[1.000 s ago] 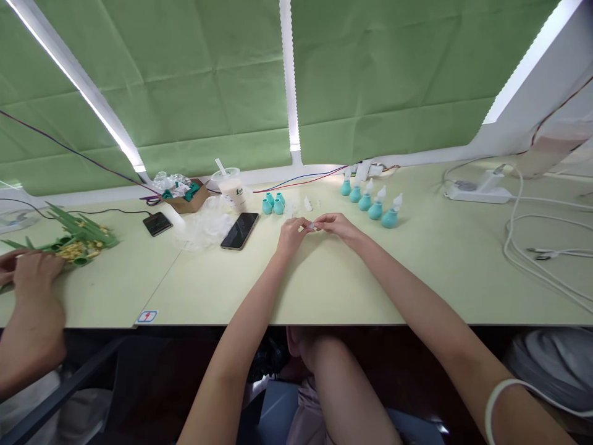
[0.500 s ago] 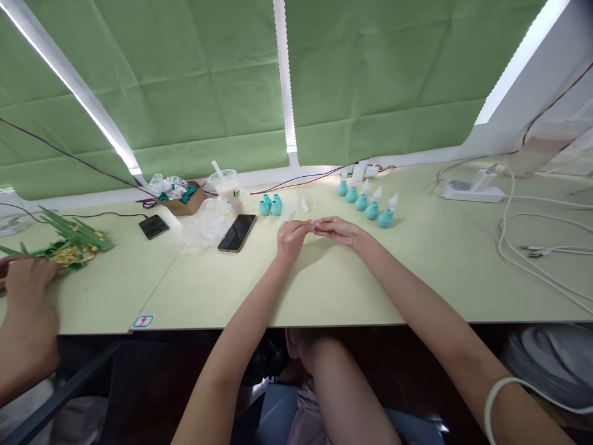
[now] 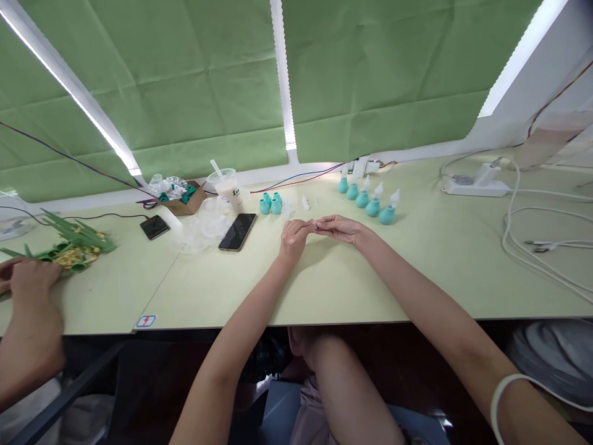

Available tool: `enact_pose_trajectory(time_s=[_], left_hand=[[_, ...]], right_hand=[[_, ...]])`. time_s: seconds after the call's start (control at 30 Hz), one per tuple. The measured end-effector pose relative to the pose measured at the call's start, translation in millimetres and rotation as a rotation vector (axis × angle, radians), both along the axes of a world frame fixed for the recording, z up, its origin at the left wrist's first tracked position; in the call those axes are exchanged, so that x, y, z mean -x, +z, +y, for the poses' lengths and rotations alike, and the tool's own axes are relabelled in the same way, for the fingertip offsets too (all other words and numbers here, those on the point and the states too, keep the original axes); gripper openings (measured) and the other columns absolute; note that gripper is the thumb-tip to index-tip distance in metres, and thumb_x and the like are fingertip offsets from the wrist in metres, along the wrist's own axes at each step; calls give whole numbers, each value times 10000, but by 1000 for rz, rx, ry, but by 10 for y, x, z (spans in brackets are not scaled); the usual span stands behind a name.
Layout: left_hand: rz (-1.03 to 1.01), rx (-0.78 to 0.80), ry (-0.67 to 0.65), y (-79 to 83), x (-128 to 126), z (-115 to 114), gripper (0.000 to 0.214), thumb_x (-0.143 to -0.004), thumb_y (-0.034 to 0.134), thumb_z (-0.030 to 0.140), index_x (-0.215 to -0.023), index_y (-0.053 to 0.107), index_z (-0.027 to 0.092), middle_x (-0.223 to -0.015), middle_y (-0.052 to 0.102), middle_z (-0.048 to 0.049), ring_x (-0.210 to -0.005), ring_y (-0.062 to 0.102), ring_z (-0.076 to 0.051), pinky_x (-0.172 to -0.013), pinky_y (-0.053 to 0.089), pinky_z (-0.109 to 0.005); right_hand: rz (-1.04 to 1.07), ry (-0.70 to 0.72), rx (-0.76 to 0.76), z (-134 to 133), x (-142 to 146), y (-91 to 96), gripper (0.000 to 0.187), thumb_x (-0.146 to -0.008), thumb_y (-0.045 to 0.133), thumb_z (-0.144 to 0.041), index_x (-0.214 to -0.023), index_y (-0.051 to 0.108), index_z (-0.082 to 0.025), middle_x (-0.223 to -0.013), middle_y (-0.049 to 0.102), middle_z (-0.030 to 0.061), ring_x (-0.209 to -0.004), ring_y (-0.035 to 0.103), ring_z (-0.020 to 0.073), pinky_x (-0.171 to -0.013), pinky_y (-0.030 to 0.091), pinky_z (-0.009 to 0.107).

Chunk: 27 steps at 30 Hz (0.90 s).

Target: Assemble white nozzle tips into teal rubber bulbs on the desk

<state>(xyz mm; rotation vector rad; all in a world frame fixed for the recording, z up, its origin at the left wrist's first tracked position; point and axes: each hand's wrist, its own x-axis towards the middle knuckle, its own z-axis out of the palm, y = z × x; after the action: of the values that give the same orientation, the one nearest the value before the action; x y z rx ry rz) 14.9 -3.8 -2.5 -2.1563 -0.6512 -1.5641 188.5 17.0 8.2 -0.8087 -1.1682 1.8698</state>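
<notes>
Head view: left grip point(image 3: 293, 237) and right grip point(image 3: 340, 227) meet fingertip to fingertip just above the tabletop point(image 3: 417, 266), mid-scene, with both forearms crossing the near edge. Both grips are closed in a pinch on one small clear piece point(image 3: 315, 223). The fingers largely hide it, so its shape cannot be told. Just far of the grips lie loose clear tips point(image 3: 306, 203). Left of these stand three bare bulbs point(image 3: 270, 204), and to the right stands a row of five tipped bulbs point(image 3: 373, 208). A phone point(image 3: 237, 232) lies near the left grip, on its left side. At far left, a co-worker's hand point(image 3: 28, 278) rests by green stems point(image 3: 74, 238). Hazards, as judged:

- The piece is held by fingertips alone, so a slack or uneven pinch could let it drop.
- Being clear, the piece would be hard to spot on the pale tabletop and could mix with the loose tips.
- A far-right sweep of the right grip could topple the tipped bulbs, which stand near it.
</notes>
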Motion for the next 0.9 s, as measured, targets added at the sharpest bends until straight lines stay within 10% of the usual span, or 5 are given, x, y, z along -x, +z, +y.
enact_pose_trajectory(time_s=[0.9], left_hand=[[-241, 296, -5, 7, 16, 60, 129, -825, 589, 267, -863, 692, 198, -864, 709, -49, -819, 654, -144, -723, 505, -284]], right_hand=[[-119, -380, -329, -209, 234, 214, 351, -529, 803, -444, -740, 697, -184, -923, 703, 42, -758, 672, 158, -800, 545, 334]])
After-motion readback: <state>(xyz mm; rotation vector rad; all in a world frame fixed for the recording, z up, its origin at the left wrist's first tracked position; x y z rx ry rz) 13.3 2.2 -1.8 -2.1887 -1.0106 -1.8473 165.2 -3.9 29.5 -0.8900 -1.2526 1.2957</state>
